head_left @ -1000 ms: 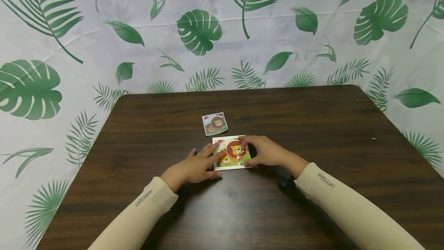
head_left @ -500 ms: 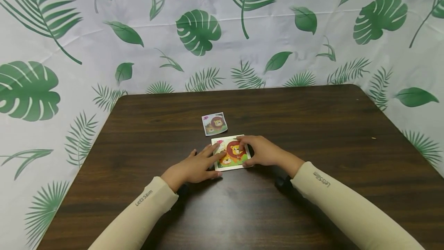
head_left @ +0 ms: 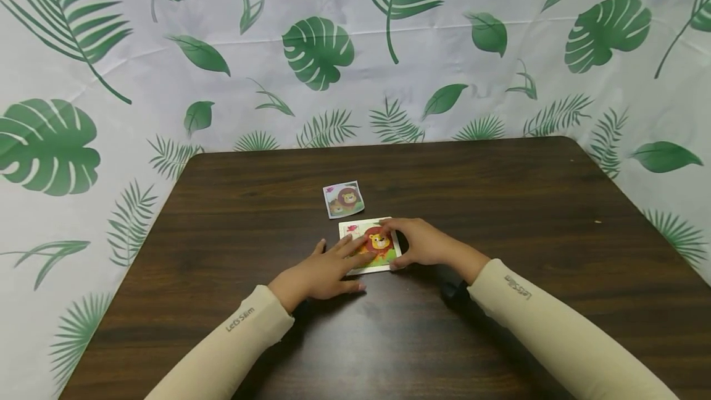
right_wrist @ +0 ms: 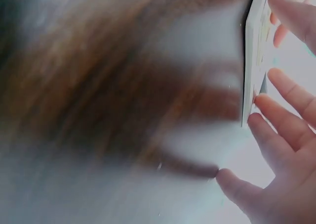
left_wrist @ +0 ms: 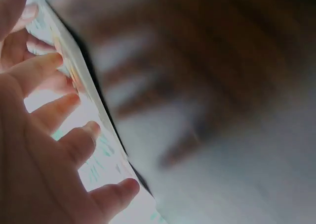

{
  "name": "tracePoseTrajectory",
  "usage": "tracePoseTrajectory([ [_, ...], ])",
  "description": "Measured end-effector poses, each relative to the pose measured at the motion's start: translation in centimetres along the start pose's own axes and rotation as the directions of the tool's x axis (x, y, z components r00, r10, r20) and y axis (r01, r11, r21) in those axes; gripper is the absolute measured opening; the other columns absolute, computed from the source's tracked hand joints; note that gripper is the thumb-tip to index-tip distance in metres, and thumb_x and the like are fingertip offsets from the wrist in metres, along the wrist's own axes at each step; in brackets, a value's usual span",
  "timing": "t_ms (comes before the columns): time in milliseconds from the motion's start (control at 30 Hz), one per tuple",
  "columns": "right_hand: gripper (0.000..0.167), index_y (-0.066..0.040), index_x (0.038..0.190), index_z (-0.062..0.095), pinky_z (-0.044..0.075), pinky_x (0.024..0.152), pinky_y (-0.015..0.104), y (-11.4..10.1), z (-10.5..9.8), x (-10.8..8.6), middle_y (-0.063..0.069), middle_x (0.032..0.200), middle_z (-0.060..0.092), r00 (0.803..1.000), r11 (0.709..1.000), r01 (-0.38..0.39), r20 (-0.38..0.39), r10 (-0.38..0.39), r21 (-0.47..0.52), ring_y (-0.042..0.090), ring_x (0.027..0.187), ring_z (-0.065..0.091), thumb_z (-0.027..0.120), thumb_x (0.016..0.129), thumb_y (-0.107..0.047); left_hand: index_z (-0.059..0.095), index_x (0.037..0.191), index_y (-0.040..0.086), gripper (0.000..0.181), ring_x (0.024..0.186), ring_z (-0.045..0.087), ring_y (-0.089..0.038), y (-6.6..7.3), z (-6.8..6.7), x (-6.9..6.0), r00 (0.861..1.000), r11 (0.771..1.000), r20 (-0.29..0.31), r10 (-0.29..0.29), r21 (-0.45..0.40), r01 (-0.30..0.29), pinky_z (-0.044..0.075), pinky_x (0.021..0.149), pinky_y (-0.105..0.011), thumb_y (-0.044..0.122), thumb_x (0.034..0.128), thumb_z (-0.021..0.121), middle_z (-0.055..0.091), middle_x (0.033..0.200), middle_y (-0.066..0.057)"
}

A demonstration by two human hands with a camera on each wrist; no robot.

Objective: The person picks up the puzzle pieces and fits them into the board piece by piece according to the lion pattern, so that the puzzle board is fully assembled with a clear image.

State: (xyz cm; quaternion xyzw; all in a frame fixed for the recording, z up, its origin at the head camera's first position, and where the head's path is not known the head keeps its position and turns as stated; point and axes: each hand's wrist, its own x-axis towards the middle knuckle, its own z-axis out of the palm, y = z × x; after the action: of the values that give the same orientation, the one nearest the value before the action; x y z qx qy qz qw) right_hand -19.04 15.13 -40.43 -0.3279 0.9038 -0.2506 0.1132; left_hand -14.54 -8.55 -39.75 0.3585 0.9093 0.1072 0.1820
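Note:
A small lion picture puzzle [head_left: 383, 258] in a pale frame lies on the dark table. My left hand [head_left: 324, 273] rests with spread, nearly straight fingers over its left part, covering the cub picture. At the right end my right hand [head_left: 424, 242] grips the puzzle, its thumb at the near corner and its fingers bent over the far side. In the left wrist view the fingers of the left hand [left_wrist: 37, 135] reach over the puzzle's edge [left_wrist: 91, 83]. The right wrist view has the right hand [right_wrist: 291, 155] beside the board's edge [right_wrist: 252, 51].
Just behind the puzzle lies a paper card [head_left: 344, 199] with the same lion picture. A tiny pale scrap [head_left: 597, 221] sits on the table [head_left: 500, 184] to the right. A leaf-printed cloth [head_left: 355, 66] hangs behind the table.
The white gap at the puzzle's lower right has closed. My left hand has slid right and slightly nearer, farther over the picture. The right hand has shifted only slightly left.

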Motion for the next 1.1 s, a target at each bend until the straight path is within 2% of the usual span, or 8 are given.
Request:
tracePoseTrajectory([
  [133, 0.074, -0.011, 0.13, 0.051, 0.031, 0.1, 0.048, 0.1, -0.3, -0.4, 0.009, 0.14, 0.042, 1.0, 1.0, 0.009, 0.028, -0.01, 0.022, 0.028, 0.125, 0.04, 0.084, 0.066, -0.028, 0.027, 0.146, 0.03, 0.062, 0.139, 0.007, -0.023, 0.8, 0.4, 0.4, 0.998, 0.997, 0.001, 0.07, 0.037, -0.07, 0.011, 0.1, -0.064, 0.049, 0.0914, 0.049, 0.012, 0.153, 0.002],
  [333, 0.083, -0.011, 0.136, 0.045, 0.031, 0.1, 0.048, 0.3, -0.6, -0.8, 0.01, 0.145, 0.035, 0.998, 1.0, 0.012, 0.061, -0.013, 0.004, 0.03, 0.127, 0.037, 0.084, 0.066, -0.029, 0.026, 0.146, 0.031, 0.062, 0.139, 0.005, -0.018, 1.3, 0.5, 0.8, 0.996, 0.992, 0.02, 0.09, 0.087, -0.091, 0.01, 0.102, -0.061, 0.05, 0.0917, 0.047, 0.013, 0.152, 0.009],
  [433, 0.083, -0.008, 0.137, 0.044, 0.032, 0.1, 0.048, 0.5, -0.5, -0.8, 0.01, 0.145, 0.034, 0.997, 1.0, 0.018, 0.069, -0.017, -0.02, 0.031, 0.127, 0.037, 0.084, 0.067, -0.029, 0.026, 0.146, 0.03, 0.062, 0.139, 0.006, -0.018, 1.4, 0.4, 0.9, 0.996, 0.992, 0.034, 0.083, 0.093, -0.085, 0.01, 0.102, -0.061, 0.05, 0.0916, 0.047, 0.014, 0.152, 0.01],
  [767, 0.081, -0.01, 0.137, 0.045, 0.032, 0.099, 0.049, 0.2, -0.7, -0.9, 0.009, 0.145, 0.033, 0.997, 1.0, 0.005, 0.073, -0.003, -0.029, 0.03, 0.127, 0.037, 0.083, 0.068, -0.03, 0.025, 0.146, 0.033, 0.06, 0.139, 0.006, -0.017, 1.8, -0.1, 1.0, 0.996, 0.993, 0.079, 0.037, 0.112, -0.045, 0.012, 0.102, -0.061, 0.049, 0.0921, 0.047, 0.013, 0.152, 0.012],
  [1100, 0.082, -0.01, 0.137, 0.045, 0.032, 0.099, 0.048, 0.5, -0.6, -1.1, 0.009, 0.144, 0.035, 0.997, 0.999, -0.01, 0.072, 0.013, -0.04, 0.03, 0.127, 0.038, 0.083, 0.067, -0.03, 0.024, 0.145, 0.04, 0.054, 0.138, 0.013, -0.014, 2.3, -0.4, 1.8, 0.993, 0.971, 0.114, -0.016, 0.238, -0.012, 0.013, 0.103, -0.06, 0.041, 0.0956, 0.045, 0.015, 0.151, 0.015],
])
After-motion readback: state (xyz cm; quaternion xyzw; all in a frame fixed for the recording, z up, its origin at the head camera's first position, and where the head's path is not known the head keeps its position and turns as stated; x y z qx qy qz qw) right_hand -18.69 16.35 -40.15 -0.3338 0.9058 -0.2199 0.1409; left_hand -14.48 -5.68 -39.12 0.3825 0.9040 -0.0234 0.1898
